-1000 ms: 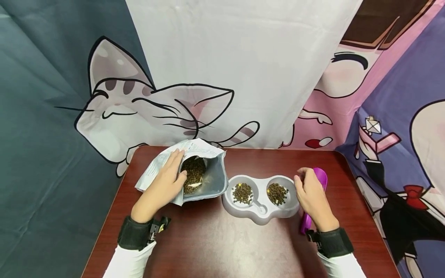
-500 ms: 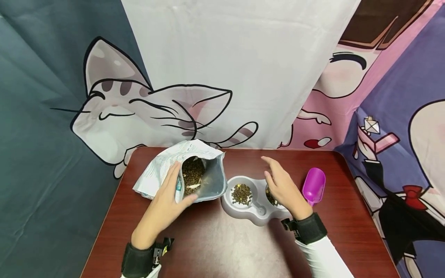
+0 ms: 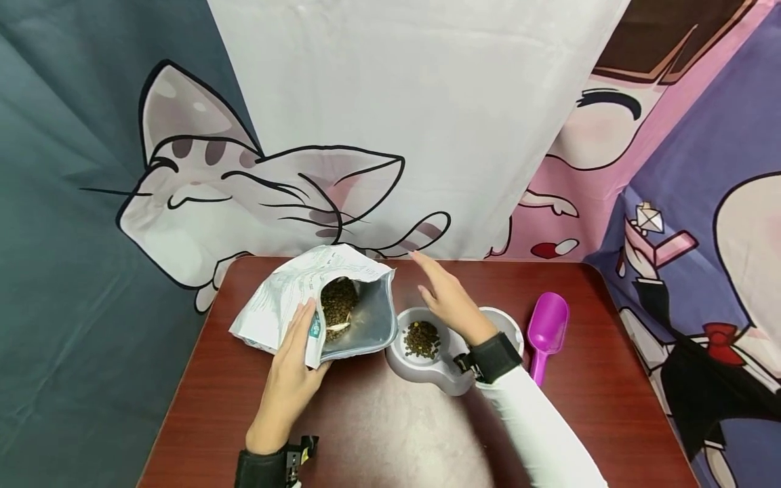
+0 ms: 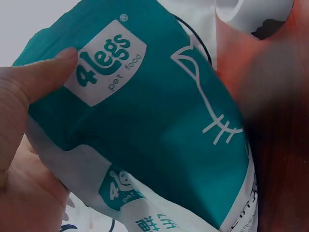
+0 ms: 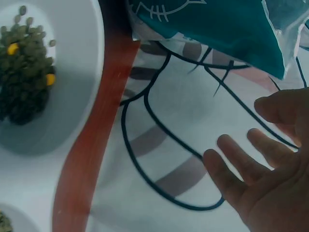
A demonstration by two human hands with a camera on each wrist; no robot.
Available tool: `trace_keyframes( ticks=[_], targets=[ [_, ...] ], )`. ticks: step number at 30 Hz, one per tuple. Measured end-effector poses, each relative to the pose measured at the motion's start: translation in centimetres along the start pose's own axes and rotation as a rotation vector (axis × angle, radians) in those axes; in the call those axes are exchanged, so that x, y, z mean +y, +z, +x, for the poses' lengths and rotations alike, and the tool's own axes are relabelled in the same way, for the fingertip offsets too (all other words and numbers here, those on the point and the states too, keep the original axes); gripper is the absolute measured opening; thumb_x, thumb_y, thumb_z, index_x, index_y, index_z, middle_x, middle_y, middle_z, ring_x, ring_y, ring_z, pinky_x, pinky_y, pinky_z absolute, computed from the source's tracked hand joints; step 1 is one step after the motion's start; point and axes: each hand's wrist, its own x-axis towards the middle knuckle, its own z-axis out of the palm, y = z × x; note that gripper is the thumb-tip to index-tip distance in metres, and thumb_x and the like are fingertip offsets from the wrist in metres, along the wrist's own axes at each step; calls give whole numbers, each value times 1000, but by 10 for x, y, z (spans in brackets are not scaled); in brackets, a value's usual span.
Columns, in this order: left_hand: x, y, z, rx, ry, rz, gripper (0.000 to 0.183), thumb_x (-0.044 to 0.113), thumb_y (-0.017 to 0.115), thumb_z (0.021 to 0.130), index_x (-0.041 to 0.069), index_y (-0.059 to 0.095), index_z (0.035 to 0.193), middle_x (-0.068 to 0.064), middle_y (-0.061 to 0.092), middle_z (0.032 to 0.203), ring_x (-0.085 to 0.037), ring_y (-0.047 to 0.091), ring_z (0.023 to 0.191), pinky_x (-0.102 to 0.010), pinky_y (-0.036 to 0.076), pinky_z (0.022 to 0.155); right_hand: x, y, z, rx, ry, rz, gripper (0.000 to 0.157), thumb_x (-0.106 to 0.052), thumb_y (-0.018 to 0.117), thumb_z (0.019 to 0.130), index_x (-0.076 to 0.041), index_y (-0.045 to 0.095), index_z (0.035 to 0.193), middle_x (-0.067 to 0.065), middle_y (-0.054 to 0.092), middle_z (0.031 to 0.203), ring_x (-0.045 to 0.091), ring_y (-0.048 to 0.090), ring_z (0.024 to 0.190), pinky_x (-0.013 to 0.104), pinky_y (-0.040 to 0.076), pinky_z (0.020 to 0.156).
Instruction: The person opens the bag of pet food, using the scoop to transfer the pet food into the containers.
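Note:
An opened pet food bag (image 3: 277, 291) lies at the back left of the table, its mouth facing front right and brown kibble (image 3: 337, 301) showing inside. My left hand (image 3: 295, 379) holds the bag's near side; in the left wrist view the thumb (image 4: 53, 67) lies on the teal printed face and the fingers are behind. My right hand (image 3: 451, 298), fingers extended and holding nothing, is over the grey double bowl (image 3: 415, 371), to the right of the bag's mouth. Kibble (image 5: 29, 72) fills part of the left bowl; the right one is largely hidden by my wrist.
A purple scoop (image 3: 548, 325) rests on the table right of the double bowl, handle toward me. The brown wooden table (image 3: 390, 434) ends at a printed cloth backdrop (image 3: 390, 88) with a cartoon cat.
My right hand has left the purple scoop on the table and moved left across the double bowl toward the bag. My left hand has slid down from the bag's top to its near side.

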Motion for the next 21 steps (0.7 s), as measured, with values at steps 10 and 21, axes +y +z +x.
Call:
trace_keyframes(
  ticks=[10, 21],
  targets=[
    [-3, 3, -2, 24, -2, 4, 113, -18, 90, 60, 8, 41, 159, -18, 48, 158, -42, 47, 143, -22, 23, 125, -10, 21, 43, -87, -141, 96, 65, 8, 61, 95, -14, 48, 155, 9, 37, 166, 26, 43, 149, 40, 45, 116],
    [-7, 4, -9, 110, -24, -78, 80, -12, 83, 75, 6, 56, 148, -16, 59, 149, -33, 54, 140, -26, 33, 122, -5, 32, 47, 8, -58, 206, 27, -5, 66, 99, -18, 80, 117, -5, 67, 140, 10, 63, 127, 25, 54, 90]
  ],
)
